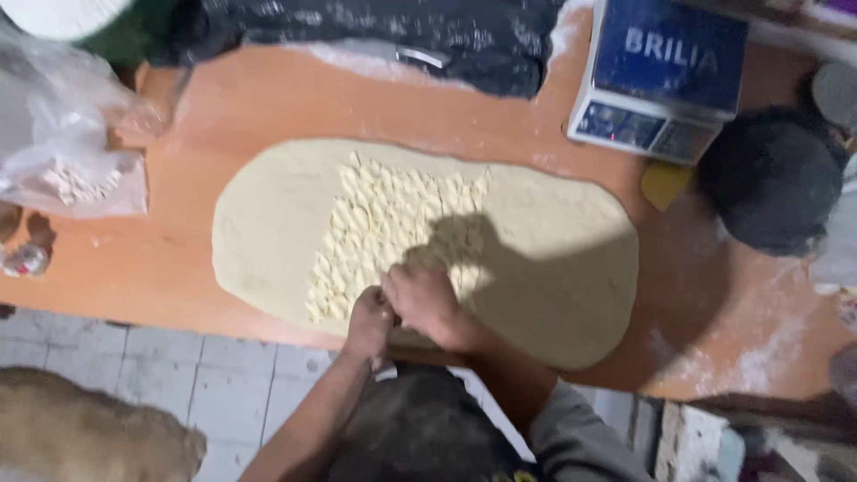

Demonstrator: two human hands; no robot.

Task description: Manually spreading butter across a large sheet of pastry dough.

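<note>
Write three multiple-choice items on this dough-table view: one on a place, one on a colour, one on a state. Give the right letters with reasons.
1. Where does the digital scale stand?
A. At the table's far right
B. On the floor
C. On the dough

2. What colour is the scale's top panel?
A. Red
B. Blue
C. Green

3. What is the state of the rolled-out dough sheet?
A. Rolled into a ball
B. Fully covered with pieces
C. Partly covered with pale pieces

Answers:
1 A: it sits on the wooden table, beyond the dough's right end.
2 B: the panel is plainly blue.
3 C: the pale pieces cover only the middle, where the left hand and right hand rest at the near edge.
</note>
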